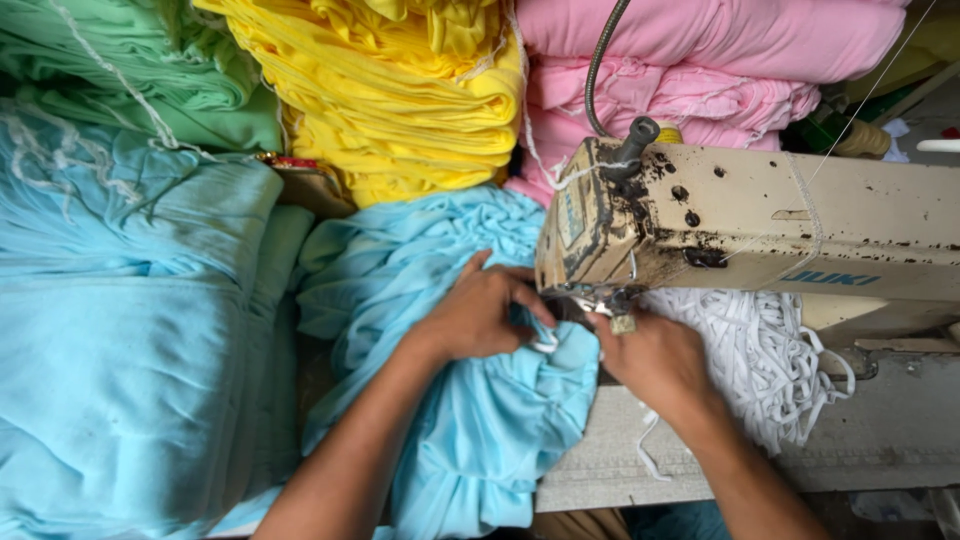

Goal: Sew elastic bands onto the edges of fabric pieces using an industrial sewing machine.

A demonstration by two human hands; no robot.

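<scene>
My left hand [480, 315] presses on a bunched light blue fabric piece [480, 420] just left of the needle area of a worn cream sewing machine [760, 215]. My right hand [655, 360] grips the same blue fabric together with a white elastic strip [545, 343] right under the machine's head. The needle and presser foot are mostly hidden by the machine head and my fingers.
A heap of white elastic tape [770, 355] lies under the machine arm at right. Stacks of folded cloth fill the back and left: green [150, 70], yellow [410, 90], pink [700, 60], light blue [120, 330]. A grey flexible lamp neck [597, 70] rises from the machine.
</scene>
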